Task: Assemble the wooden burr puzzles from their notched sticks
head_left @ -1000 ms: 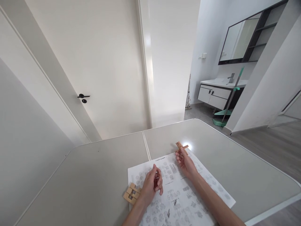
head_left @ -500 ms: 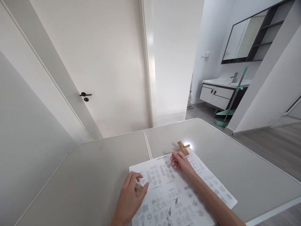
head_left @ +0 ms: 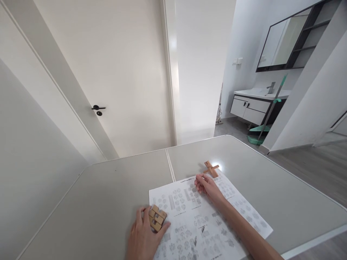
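Observation:
My left hand point(head_left: 145, 233) is at the left edge of a printed sheet point(head_left: 189, 216), its thumb and fingers around a small wooden block puzzle point(head_left: 157, 217). The puzzle is light brown, made of several interlocked pieces with a dark gap in the middle. On the upper part of the sheet lies my right hand point(head_left: 206, 186), fingers curled in loosely, with nothing visible in them. Just beyond it, at the sheet's top edge, are crossed wooden pieces point(head_left: 211, 169). Grey diagrams of puzzle shapes cover the paper.
A grey table point(head_left: 103, 202) with a pale seam and raised rim carries the sheet. Behind it stands a white door point(head_left: 130, 72) with a black handle point(head_left: 98, 107). A washbasin cabinet point(head_left: 249, 106) and a green dustpan point(head_left: 256, 140) are at the right rear.
My left hand has shifted left and down and turned, so much more of the wooden block puzzle shows now. The right hand has barely moved; the crossed pieces have stayed in place.

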A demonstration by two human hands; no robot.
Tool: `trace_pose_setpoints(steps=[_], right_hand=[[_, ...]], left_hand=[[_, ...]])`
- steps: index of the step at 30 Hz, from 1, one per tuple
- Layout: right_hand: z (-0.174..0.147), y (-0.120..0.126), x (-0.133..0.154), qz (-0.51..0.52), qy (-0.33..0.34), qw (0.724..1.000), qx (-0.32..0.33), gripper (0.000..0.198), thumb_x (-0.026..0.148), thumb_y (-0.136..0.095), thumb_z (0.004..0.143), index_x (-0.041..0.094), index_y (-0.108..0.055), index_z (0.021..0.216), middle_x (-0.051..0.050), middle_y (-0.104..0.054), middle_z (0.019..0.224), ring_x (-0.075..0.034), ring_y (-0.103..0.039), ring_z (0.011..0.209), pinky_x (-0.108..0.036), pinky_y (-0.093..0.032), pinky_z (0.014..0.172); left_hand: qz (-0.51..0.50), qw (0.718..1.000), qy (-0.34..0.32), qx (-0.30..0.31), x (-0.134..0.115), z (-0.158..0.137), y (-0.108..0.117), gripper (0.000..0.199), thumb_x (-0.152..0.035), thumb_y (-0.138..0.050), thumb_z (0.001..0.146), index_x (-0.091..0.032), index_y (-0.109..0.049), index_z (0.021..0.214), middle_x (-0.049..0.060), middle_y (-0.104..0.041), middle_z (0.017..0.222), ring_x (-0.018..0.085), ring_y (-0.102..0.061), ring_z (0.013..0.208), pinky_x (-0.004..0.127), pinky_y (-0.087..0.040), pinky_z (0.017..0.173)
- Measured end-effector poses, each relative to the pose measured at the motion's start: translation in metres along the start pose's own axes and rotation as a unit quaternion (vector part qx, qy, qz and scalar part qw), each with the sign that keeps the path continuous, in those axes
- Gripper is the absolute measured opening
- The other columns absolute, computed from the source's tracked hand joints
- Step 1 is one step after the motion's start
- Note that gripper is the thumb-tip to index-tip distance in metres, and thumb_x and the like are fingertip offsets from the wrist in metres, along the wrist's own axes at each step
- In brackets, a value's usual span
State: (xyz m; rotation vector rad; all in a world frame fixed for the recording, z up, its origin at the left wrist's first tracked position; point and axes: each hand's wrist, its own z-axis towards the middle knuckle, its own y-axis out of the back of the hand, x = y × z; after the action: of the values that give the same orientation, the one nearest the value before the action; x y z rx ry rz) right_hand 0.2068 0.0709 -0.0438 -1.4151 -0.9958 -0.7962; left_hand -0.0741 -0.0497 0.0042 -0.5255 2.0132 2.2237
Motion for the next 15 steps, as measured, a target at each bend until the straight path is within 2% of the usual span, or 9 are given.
trace_pose_setpoints(steps=[6, 10, 15], right_hand=[[-0.001, 0.000, 0.000, -0.013, 0.002, 1.000, 0.003, 0.046, 0.065, -0.075, 0.079, 0.021, -0.062, 0.082, -0.002, -0.066, 0.079, -0.014, -0.056, 0.059, -0.026, -0.044, 0.052], [-0.003, -0.003, 0.003, -0.040, 0.004, 0.999, 0.005, 0.050, 0.068, -0.074, 0.078, 0.020, -0.060, 0.082, -0.002, -0.066, 0.078, -0.013, -0.056, 0.059, -0.026, -0.044, 0.052], [-0.010, -0.011, 0.008, -0.095, 0.035, 0.994, 0.050, 0.047, 0.067, -0.069, 0.083, 0.021, -0.061, 0.084, -0.002, -0.068, 0.079, -0.014, -0.056, 0.058, -0.026, -0.044, 0.054]], left_hand=[[0.000, 0.999, -0.025, 0.034, -0.008, 0.007, 0.005, 0.057, -0.063, -0.050, 0.086, -0.023, -0.060, 0.126, 0.011, -0.058, 0.132, 0.029, -0.068, 0.100, 0.037, -0.052, 0.077], [-0.023, 0.998, -0.048, 0.039, -0.008, 0.012, 0.004, 0.051, -0.058, -0.053, 0.086, -0.025, -0.060, 0.125, 0.009, -0.058, 0.132, 0.027, -0.067, 0.102, 0.033, -0.052, 0.073], [-0.091, 0.986, -0.132, 0.049, -0.021, 0.021, -0.002, 0.045, -0.048, -0.063, 0.084, -0.026, -0.059, 0.122, 0.007, -0.058, 0.128, 0.027, -0.066, 0.104, 0.034, -0.053, 0.075]])
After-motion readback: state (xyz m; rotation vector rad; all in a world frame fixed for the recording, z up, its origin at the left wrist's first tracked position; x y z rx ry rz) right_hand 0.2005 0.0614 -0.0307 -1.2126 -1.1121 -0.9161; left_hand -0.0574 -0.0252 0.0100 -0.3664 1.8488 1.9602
